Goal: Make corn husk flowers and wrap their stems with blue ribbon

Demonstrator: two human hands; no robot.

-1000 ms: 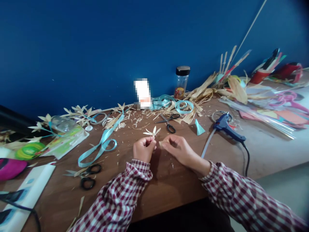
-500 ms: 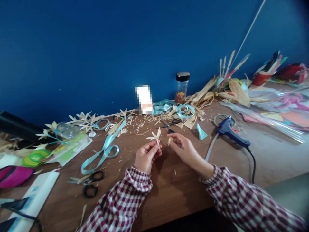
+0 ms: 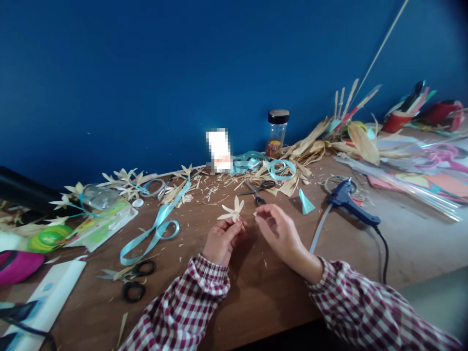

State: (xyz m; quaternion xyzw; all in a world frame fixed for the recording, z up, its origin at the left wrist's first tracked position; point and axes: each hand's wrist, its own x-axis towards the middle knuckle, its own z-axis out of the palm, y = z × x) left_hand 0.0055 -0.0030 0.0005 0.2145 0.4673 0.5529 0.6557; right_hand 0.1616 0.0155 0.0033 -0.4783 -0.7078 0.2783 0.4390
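The near edge of the worktop (image 3: 278,304) is seen slanting upward from the bottom centre of the frame toward the right border, where it is partly covered by the right sleeve (image 3: 365,304). Its far edge is met by the blue wall (image 3: 146,78) across the middle of the frame. Open room is left between and below the hands, at lower centre. This room is bounded on the left by black-handled scissors (image 3: 133,291) and a curled light-blue ribbon (image 3: 156,236), on the right by a glue gun (image 3: 345,201), and above by a second pair of scissors (image 3: 266,185) and scattered husk scraps (image 3: 215,191).

The left hand (image 3: 220,242) is reached in from the lower left, its fingers clamped on the base of a pale flower (image 3: 235,209), whose petals are spread at the centre of the frame. The right hand (image 3: 281,233) is angled in from the lower right, fingers bent; a small pale piece (image 3: 255,213) is pinched at their tips, near the flower but apart from it.
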